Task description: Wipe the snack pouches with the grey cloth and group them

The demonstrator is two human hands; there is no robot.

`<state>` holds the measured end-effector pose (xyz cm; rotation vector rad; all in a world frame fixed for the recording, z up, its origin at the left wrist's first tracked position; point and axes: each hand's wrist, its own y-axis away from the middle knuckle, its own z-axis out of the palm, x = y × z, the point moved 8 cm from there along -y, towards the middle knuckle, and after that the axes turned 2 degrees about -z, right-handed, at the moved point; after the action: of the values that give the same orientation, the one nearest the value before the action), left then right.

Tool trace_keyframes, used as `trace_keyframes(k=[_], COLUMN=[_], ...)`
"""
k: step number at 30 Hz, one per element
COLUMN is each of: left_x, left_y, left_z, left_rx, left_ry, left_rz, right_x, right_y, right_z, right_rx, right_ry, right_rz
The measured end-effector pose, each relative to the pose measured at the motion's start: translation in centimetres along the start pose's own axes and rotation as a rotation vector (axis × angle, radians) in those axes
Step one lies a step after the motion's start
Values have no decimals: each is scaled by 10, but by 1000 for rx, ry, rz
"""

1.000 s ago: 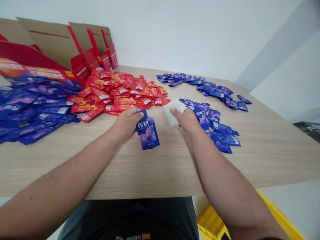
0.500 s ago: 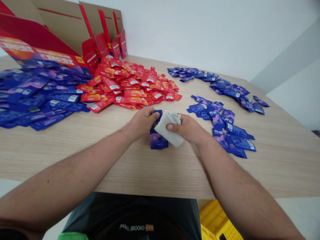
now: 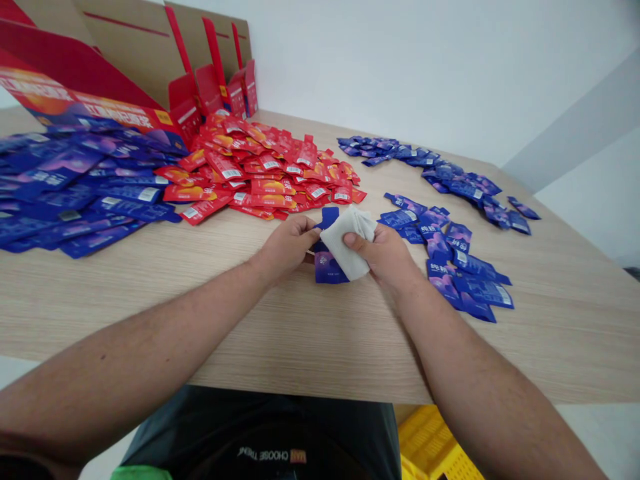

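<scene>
Over the middle of the table, my left hand (image 3: 294, 245) pinches the left edge of a blue sachet (image 3: 330, 268) with purple print. My right hand (image 3: 387, 255) grips a folded white cloth (image 3: 349, 248), thumb on top. The cloth lies against the sachet's right side and covers part of its front. Behind my left hand spreads a heap of red sachets (image 3: 265, 167). Nearest to my right hand is a loose group of blue sachets (image 3: 443, 257).
A large pile of blue sachets (image 3: 75, 180) lies at the left, before an open red cardboard box (image 3: 95, 73). More blue sachets (image 3: 460, 181) form a row along the back right. Below the table's front edge stands a yellow crate (image 3: 435, 443).
Both hands have shifted slightly right and away from me with the sachet and the cloth. The cloth now covers the sachet's middle, and its top end shows.
</scene>
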<state>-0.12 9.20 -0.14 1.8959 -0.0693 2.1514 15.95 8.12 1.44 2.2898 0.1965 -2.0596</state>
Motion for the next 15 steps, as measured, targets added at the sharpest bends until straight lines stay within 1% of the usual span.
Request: trace_keyframes(k=[2,3,5,6,7,9,10,11,12,14,15], left_x=[3,5,9,10,11,11,10,10,9,8,7], left_y=[1,2,4,4,5,5,6,6,6,7,7], left_z=[0,-2,-6,-6,-5,-2,0,2,3,3,4], left_rx=[18,45,91,96,83,30,5,-13,-24,-32,-38], left_ry=[0,-15,-66,-83,-81,-28,2,20,23,10,11], left_rz=[37,62,106,115,114,96,87,80,73,51,39], right_x=[-4,-7,-16,-21,-26,-36,-40,-43,-43,-41,-41], right_y=[0,1,4,5,6,7,7,7,7,6,6], right_z=[0,0,4,4,3,-4,-8,-10,-9,-4,-2], right_rx=[6,0,-34,-39,-26,65,118,141,119,33,15], right_ry=[30,96,315,443,558,703,726,723,710,692,695], right_rz=[-16,-29,-68,-89,-111,-167,-197,-223,-238,-257,-266])
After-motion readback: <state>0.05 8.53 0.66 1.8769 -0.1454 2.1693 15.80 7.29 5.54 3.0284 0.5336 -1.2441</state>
